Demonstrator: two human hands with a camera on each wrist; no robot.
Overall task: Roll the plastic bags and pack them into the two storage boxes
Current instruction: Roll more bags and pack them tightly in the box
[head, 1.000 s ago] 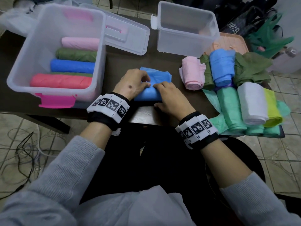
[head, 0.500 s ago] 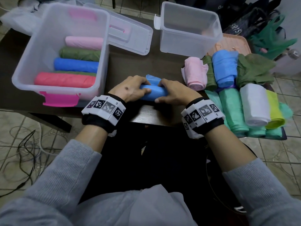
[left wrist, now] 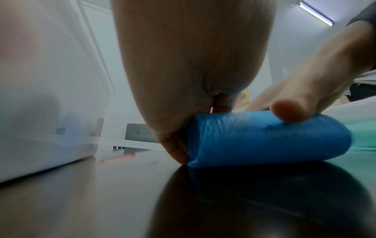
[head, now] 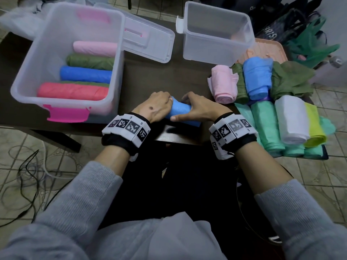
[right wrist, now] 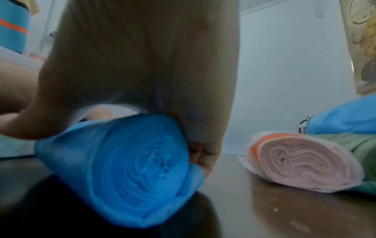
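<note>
A blue plastic bag roll lies on the dark table near its front edge, fully rolled into a cylinder. My left hand grips its left end and my right hand curls over its right part, thumb on the near side. The right wrist view shows the roll's spiral end. The large clear box at the left holds pink, green, blue and red rolls. The small clear box at the back right looks nearly empty.
A pile of rolled bags lies at the right: pink, blue, olive, mint green, white and yellow. The large box's lid rests between the boxes. Cables lie on the tiled floor.
The flat part of the blue bag has been rolled up; both hands came together round the finished roll and drew it toward the table's front edge.
</note>
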